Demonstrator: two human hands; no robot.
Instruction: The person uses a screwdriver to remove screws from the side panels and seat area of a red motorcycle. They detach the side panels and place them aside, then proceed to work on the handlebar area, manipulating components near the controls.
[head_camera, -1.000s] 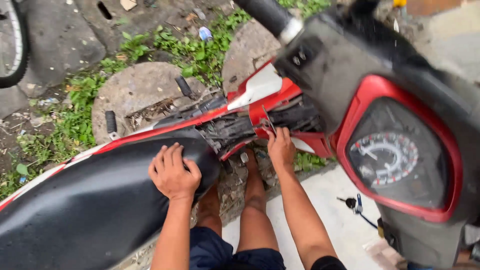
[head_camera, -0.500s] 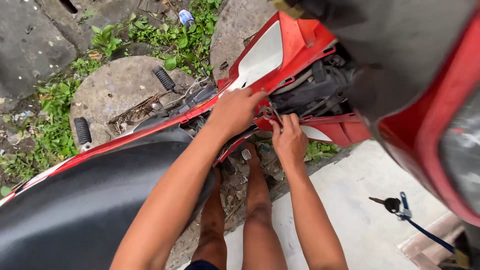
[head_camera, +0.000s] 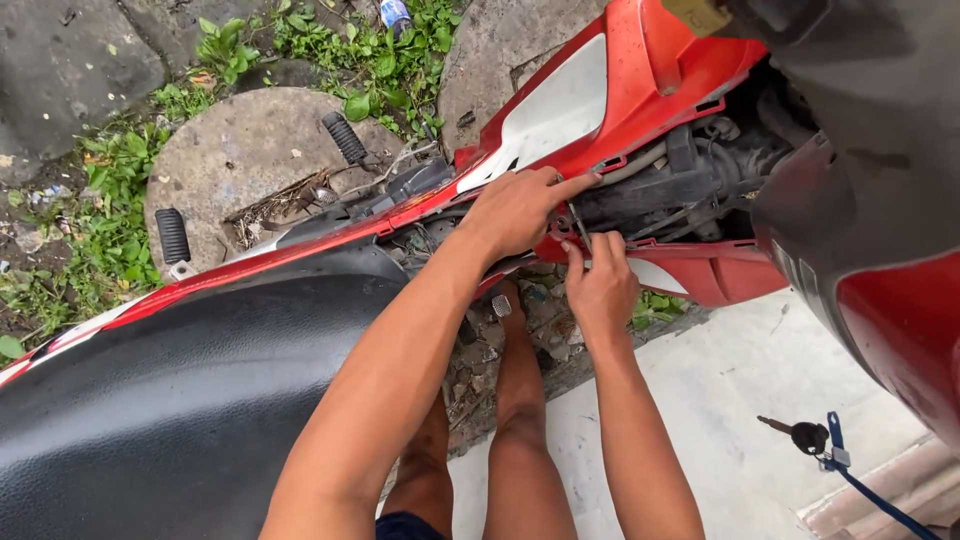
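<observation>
Fairing panel (head_camera: 640, 90), red with a white inset, is sitting in the upper middle of the frame, still hung on the scooter over the exposed black cable bundle (head_camera: 680, 190). Judging by the look: thin moulded plastic, light, stiff but brittle at the clips, a bit dusty rather than slick. Best held along the lower edge near the gap, not by the corners.

Left hand (head_camera: 515, 210) is lying flat on that lower edge, fingers stretched toward the centre of the frame, pressing or steadying, not wrapped around anything. Right hand (head_camera: 600, 285) is sitting just below it, fingers pinched on a thin dark tool (head_camera: 578, 222), likely a screwdriver, its tip going into the gap between the upper panel and the lower red panel (head_camera: 700, 275). Both hands are touching or right beside the seam; the panel edge is directly above the right hand's knuckles.

Further out: black seat (head_camera: 190, 400) is filling the lower left. Two ribbed black footpegs (head_camera: 343, 137) are showing in the upper left over a round stone slab (head_camera: 235, 155), weeds around it. Person's bare legs (head_camera: 515, 420) are standing between the arms in the lower middle. Key (head_camera: 800, 435) on a blue lanyard is lying on the concrete (head_camera: 720, 400) at lower right. Dark front body of the scooter (head_camera: 860, 130) is crowding the upper right.
</observation>
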